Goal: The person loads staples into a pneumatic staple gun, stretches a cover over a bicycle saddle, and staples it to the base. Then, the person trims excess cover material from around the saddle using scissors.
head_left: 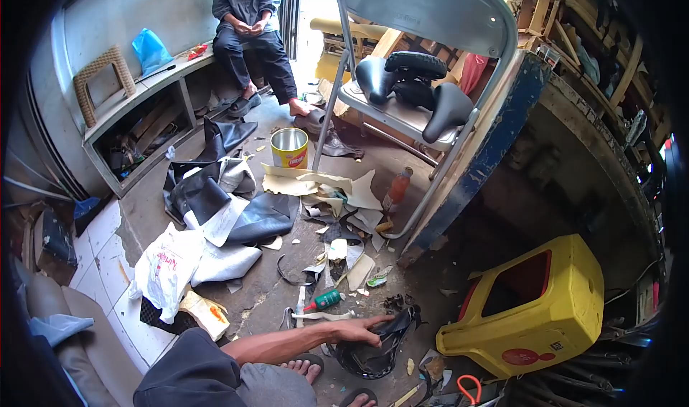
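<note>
My left hand reaches in from the lower left, past my raised knee. Its fingers are stretched and spread over a black, hollow piece with a ridged rim, which lies on the floor by my feet. The fingertips seem to touch its dark inner material; no clear grip on it shows. Left of the hand lies a small green bottle with a red cap, beside a pale strip. My right hand is outside the picture.
Black sheet scraps, a white plastic bag and a yellow tin are on the floor. Saddles rest on a folding chair. A yellow casing lies right. Another person sits at the back.
</note>
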{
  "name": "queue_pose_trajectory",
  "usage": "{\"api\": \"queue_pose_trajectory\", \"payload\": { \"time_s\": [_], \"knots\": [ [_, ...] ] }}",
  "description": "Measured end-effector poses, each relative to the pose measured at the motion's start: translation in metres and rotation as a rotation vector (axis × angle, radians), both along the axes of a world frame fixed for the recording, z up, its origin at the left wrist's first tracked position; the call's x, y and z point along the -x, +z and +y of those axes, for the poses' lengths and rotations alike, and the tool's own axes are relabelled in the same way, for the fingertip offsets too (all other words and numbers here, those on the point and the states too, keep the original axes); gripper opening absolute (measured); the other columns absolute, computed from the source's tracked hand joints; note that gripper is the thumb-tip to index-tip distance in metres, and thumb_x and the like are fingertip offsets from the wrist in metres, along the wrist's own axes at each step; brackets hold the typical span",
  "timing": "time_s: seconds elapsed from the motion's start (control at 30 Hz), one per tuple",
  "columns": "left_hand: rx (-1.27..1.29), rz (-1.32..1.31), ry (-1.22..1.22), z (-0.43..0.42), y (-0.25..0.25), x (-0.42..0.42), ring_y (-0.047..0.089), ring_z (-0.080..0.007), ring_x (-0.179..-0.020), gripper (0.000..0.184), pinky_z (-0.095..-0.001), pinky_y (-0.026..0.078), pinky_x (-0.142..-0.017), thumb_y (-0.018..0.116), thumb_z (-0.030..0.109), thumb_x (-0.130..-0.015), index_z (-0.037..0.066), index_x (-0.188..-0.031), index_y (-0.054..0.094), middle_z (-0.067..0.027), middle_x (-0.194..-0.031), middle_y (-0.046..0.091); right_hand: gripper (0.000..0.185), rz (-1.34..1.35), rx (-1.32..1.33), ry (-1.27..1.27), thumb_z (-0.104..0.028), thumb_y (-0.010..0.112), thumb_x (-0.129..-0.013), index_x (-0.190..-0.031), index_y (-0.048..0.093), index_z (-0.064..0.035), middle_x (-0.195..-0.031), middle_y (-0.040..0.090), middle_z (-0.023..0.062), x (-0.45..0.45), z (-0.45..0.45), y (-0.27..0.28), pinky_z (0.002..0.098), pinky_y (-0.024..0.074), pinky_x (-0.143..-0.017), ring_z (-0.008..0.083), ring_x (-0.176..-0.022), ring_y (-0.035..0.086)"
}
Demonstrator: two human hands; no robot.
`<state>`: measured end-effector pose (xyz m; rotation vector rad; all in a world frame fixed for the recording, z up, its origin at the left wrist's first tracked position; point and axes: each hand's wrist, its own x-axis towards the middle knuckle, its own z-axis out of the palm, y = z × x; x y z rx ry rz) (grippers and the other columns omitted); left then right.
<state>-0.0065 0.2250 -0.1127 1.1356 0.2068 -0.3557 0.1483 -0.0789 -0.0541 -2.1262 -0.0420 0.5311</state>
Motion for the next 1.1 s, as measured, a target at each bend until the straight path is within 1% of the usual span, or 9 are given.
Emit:
{"api": "queue_pose_trajectory", "payload": {
  "time_s": [0.13,0.27,0.43,0.57,0.63,0.73,0.8,0.9,1.1],
  "knots": [
    [-0.006,-0.041,0.191,0.000,0.004,0.003,0.042,-0.0242,-0.143,0.099,-0.0357,0.036,-0.117,0.075,0.023,-0.087,0.014,-0.167,0.017,-0.0161,-0.162,0.036,0.031,-0.042,-0.290,-0.215,-0.034,0.063,-0.090,-0.106,0.068,-0.0089,-0.108,0.071,0.0114,0.006,-0.021,0.014,0.0521,0.0548,-0.087,0.0335,-0.099,0.068],
    [0.262,0.053,0.443,-0.004,0.018,0.000,0.060,-0.0188,-0.119,0.094,-0.0337,0.049,-0.104,0.072,0.020,-0.086,0.010,-0.165,0.021,-0.0109,-0.138,0.059,0.030,-0.099,-0.809,-0.409,-0.031,0.062,-0.089,-0.108,0.067,-0.0093,-0.114,0.070,0.0102,0.029,-0.062,0.039,0.0530,0.0548,-0.090,0.0333,-0.103,0.067],
    [0.446,0.027,0.629,0.000,0.052,-0.002,0.069,-0.0201,-0.103,0.088,-0.0351,0.061,-0.089,0.067,0.011,-0.090,0.009,-0.164,0.019,-0.0132,-0.121,0.066,0.027,0.248,-1.409,-0.205,-0.029,0.060,-0.090,-0.109,0.066,-0.0113,-0.122,0.070,0.0079,0.060,-0.047,0.054,0.0528,0.0561,-0.088,0.0333,-0.106,0.065],
    [0.461,0.029,0.695,-0.002,0.052,-0.004,0.069,-0.0221,-0.104,0.087,-0.0347,0.061,-0.088,0.066,0.009,-0.090,0.010,-0.163,0.020,-0.0155,-0.127,0.063,0.043,0.656,-1.338,-0.015,-0.057,0.060,-0.099,-0.099,0.069,-0.0146,-0.125,0.067,0.0159,0.088,-0.019,0.038,0.0435,0.0570,-0.070,0.0332,-0.101,0.065],
    [0.451,0.029,0.714,0.000,0.055,-0.005,0.069,-0.0227,-0.105,0.086,-0.0349,0.061,-0.089,0.066,0.009,-0.090,0.010,-0.163,0.020,-0.0159,-0.128,0.062,0.056,0.644,-1.181,0.063,-0.068,0.050,-0.100,-0.111,0.062,-0.0148,-0.121,0.066,0.0155,0.102,-0.006,0.031,0.0404,0.0521,-0.064,0.0331,-0.097,0.063],
    [0.414,0.050,0.713,-0.001,0.054,-0.003,0.068,-0.0226,-0.106,0.087,-0.0354,0.060,-0.090,0.066,0.010,-0.090,0.011,-0.164,0.021,-0.0155,-0.129,0.061,0.036,0.840,-1.069,0.040,-0.047,0.062,-0.103,-0.112,0.058,-0.0118,-0.118,0.065,0.0159,0.099,0.003,0.036,0.0362,0.0520,-0.063,0.0286,-0.097,0.063],
    [0.384,0.067,0.698,-0.001,0.055,0.000,0.068,-0.0220,-0.105,0.089,-0.0358,0.060,-0.089,0.067,0.010,-0.088,0.011,-0.164,0.021,-0.0149,-0.127,0.062,0.026,0.602,-0.773,0.117,-0.018,0.071,-0.100,-0.115,0.053,-0.0076,-0.116,0.065,0.0153,0.096,0.004,0.026,0.0301,0.0515,-0.060,0.0204,-0.088,0.064],
    [0.276,0.098,0.663,-0.001,0.063,0.002,0.068,-0.0218,-0.106,0.087,-0.0348,0.058,-0.095,0.066,0.012,-0.087,0.012,-0.164,0.026,-0.0145,-0.129,0.063,0.034,0.497,-0.403,0.122,-0.001,0.073,-0.093,-0.117,0.050,-0.0049,-0.114,0.065,0.0152,0.092,0.007,0.030,0.0255,0.0501,-0.055,0.0146,-0.075,0.063],
    [0.171,0.078,0.550,0.003,0.074,0.007,0.064,-0.0218,-0.109,0.095,-0.0322,0.051,-0.096,0.071,0.016,-0.085,0.012,-0.165,0.021,-0.0151,-0.123,0.063,0.048,0.511,-0.243,0.162,-0.027,0.081,-0.093,-0.118,0.051,0.0006,-0.081,0.069,0.0041,0.083,0.003,0.029,0.0239,0.0503,-0.057,0.0100,-0.064,0.062]
  ]
}}
